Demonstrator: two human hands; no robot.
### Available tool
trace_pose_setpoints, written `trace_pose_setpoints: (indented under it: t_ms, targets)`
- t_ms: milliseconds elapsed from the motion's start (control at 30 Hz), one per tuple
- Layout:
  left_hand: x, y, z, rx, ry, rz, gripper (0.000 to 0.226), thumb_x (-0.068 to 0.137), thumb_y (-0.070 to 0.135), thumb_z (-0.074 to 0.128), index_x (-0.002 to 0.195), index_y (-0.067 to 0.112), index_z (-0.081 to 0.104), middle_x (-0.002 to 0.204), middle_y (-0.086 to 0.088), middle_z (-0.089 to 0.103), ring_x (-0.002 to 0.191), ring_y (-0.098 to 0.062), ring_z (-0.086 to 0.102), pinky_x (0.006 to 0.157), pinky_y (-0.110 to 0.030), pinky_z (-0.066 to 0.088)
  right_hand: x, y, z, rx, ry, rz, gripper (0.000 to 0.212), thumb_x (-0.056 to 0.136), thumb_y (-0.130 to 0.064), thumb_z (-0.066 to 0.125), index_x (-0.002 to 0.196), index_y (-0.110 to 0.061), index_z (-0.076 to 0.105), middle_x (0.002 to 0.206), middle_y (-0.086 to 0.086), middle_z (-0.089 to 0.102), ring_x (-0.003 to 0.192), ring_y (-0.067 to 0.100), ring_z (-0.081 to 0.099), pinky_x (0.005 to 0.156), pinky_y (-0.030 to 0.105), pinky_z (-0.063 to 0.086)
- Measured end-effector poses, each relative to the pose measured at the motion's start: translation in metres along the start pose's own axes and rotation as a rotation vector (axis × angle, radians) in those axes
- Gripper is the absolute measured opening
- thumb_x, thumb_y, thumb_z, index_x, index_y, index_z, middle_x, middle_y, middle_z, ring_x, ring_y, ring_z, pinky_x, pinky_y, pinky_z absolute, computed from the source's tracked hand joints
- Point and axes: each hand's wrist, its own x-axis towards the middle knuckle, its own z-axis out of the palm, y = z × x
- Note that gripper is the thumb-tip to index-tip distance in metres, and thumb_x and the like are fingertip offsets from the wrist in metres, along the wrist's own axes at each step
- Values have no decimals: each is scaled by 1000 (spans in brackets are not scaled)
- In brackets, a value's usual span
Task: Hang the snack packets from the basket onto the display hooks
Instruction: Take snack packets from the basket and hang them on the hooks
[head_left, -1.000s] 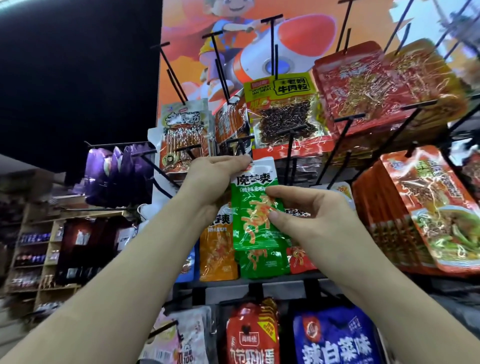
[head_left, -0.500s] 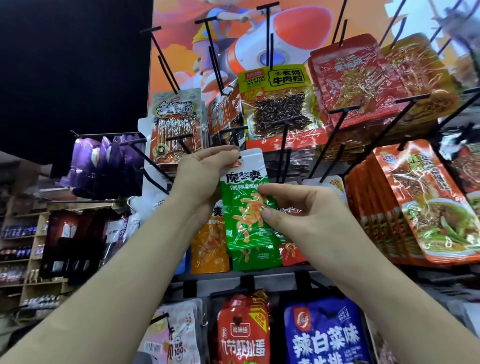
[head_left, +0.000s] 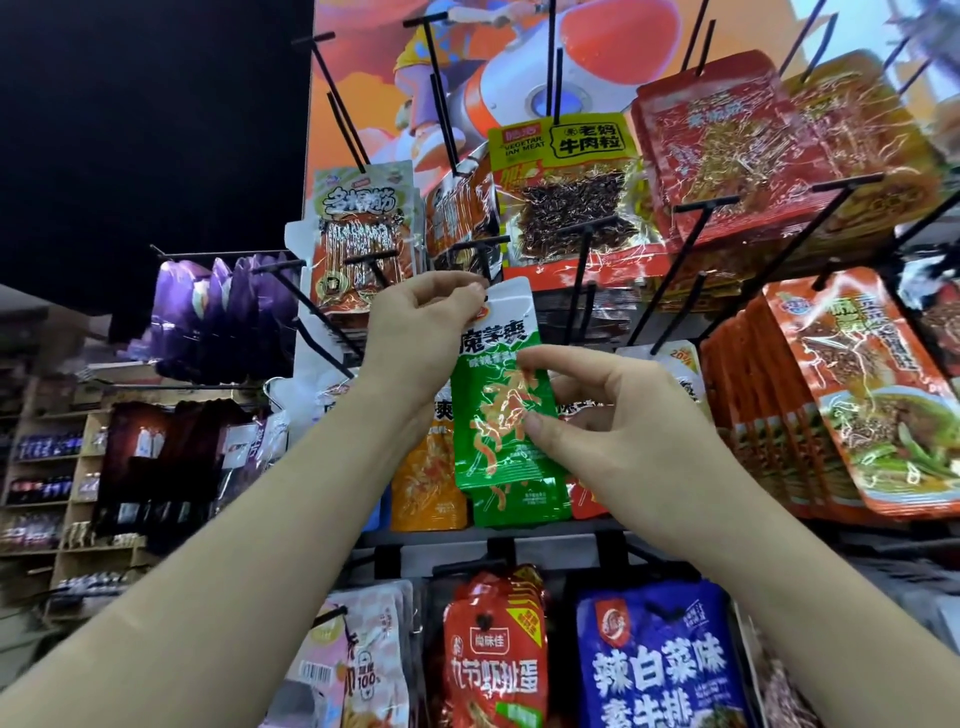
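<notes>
A green and white snack packet (head_left: 496, 415) hangs upright in front of the display rack. My left hand (head_left: 415, 322) pinches its white top left corner, right under a black display hook (head_left: 480, 249). My right hand (head_left: 587, 410) pinches the packet's right edge at mid height between thumb and forefinger. More green packets (head_left: 524, 501) and orange packets (head_left: 428, 488) hang behind it on the same row. The basket is out of view.
Black T-ended hooks (head_left: 698, 228) jut toward me all over the rack, some bare, some loaded. Red noodle packets (head_left: 862, 395) hang at right, purple bags (head_left: 218, 312) at left, red and blue packets (head_left: 654, 670) below. Store shelves (head_left: 47, 483) stand at far left.
The green packet has moved up a little toward the hook. My right thumb and forefinger have shifted from gripping its middle to pinching its right edge. The left hand keeps the top corner.
</notes>
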Motion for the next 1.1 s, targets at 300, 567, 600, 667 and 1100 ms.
trace_pose_setpoints:
  t_ms: [300, 567, 600, 667, 1100]
  targets:
    - [-1, -11, -5, 291, 78, 406, 4, 86, 24, 73, 86, 28, 72, 74, 12, 68, 63, -5, 62, 59, -22, 49, 8, 3, 0, -63, -23, 7, 44, 90, -18, 66, 126, -38, 52, 100, -10, 55, 67, 23, 65, 57, 33, 57]
    - [-5, -34, -14, 564, -217, 220, 26, 90, 15, 66, 113, 27, 67, 80, 17, 62, 63, 3, 54, 60, -12, 39, 19, 14, -2, -312, -72, 49, 53, 88, -26, 68, 137, -34, 50, 105, -8, 57, 93, 12, 57, 85, 29, 50]
    - [-4, -34, -12, 623, -222, 230, 27, 91, 15, 65, 114, 28, 66, 77, 18, 57, 66, -1, 52, 62, -15, 39, 18, 15, -2, -344, -97, 61, 49, 89, -27, 67, 135, -32, 52, 105, -7, 58, 93, 12, 57, 85, 28, 49]
    - [-2, -36, -8, 725, -211, 251, 29, 90, 17, 67, 118, 26, 64, 85, 11, 58, 82, -13, 55, 73, -24, 43, 17, 16, -3, -399, -152, 101, 45, 90, -32, 64, 134, -32, 54, 113, -5, 61, 99, 12, 57, 87, 27, 47]
    - [-4, -53, 3, 1048, -126, 230, 56, 91, 33, 64, 141, 13, 46, 137, -8, 41, 128, -25, 39, 106, -29, 30, 18, 28, -3, -402, -429, 258, 42, 96, -33, 56, 137, -26, 51, 119, 2, 65, 98, 13, 64, 88, 30, 53]
